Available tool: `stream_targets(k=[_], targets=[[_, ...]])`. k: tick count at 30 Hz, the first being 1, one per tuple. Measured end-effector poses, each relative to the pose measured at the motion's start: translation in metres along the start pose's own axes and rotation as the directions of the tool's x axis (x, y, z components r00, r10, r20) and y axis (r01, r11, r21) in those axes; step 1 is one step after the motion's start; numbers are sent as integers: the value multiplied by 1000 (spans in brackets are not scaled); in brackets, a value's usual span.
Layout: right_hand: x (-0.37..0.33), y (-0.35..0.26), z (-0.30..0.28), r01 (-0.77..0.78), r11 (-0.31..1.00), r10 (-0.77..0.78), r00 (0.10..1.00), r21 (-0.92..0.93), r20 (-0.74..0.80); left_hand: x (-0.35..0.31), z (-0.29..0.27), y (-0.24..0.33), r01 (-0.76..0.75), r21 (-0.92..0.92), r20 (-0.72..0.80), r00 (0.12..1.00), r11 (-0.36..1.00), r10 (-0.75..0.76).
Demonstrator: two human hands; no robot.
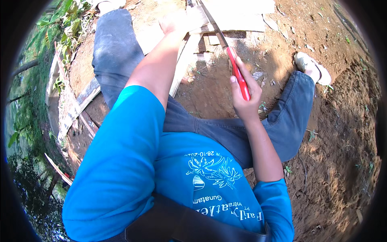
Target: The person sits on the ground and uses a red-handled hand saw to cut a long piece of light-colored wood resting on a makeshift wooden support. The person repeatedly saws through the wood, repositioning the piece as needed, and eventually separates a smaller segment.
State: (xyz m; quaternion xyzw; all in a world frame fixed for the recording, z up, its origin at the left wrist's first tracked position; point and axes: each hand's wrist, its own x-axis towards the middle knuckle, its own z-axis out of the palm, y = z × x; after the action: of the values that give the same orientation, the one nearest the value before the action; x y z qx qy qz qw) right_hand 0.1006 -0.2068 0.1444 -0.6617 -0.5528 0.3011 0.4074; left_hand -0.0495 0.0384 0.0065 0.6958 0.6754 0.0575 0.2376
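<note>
My right hand (249,97) is closed around the red handle of a long, narrow-bladed tool (239,74). Its dark metal blade slants up and to the left, past the top edge of the view; whether it is a saw or a long knife I cannot tell. Beside the blade, on its left, is a small pale piece of wood (197,18). My left hand (172,24) rests at that piece, but glare washes out its fingers. Under both lies a sunlit pale board (248,23), low above the ground.
My legs are spread to either side, with a light shoe (312,67) on the right. A narrow timber (185,60) slopes beneath the board. Another plank (88,94) lies at the left, near green plants (70,30). Brown soil (338,133) with dry leaves covers the right.
</note>
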Motion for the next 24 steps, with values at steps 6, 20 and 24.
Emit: stream_targets(k=[6, 20, 24], targets=[[78, 30, 46, -1, 995, 4, 999, 105, -32, -4, 3, 6, -15, -9, 12, 1000, 1000, 15], [-47, -33, -26, -84, 993, 86, 996, -84, 28, 4, 1, -4, 34, -25, -23, 999, 999, -35], [17, -10, 13, -102, 995, 102, 995, 6, 15, 4, 1, 1, 19, -26, -15, 1000, 999, -19]])
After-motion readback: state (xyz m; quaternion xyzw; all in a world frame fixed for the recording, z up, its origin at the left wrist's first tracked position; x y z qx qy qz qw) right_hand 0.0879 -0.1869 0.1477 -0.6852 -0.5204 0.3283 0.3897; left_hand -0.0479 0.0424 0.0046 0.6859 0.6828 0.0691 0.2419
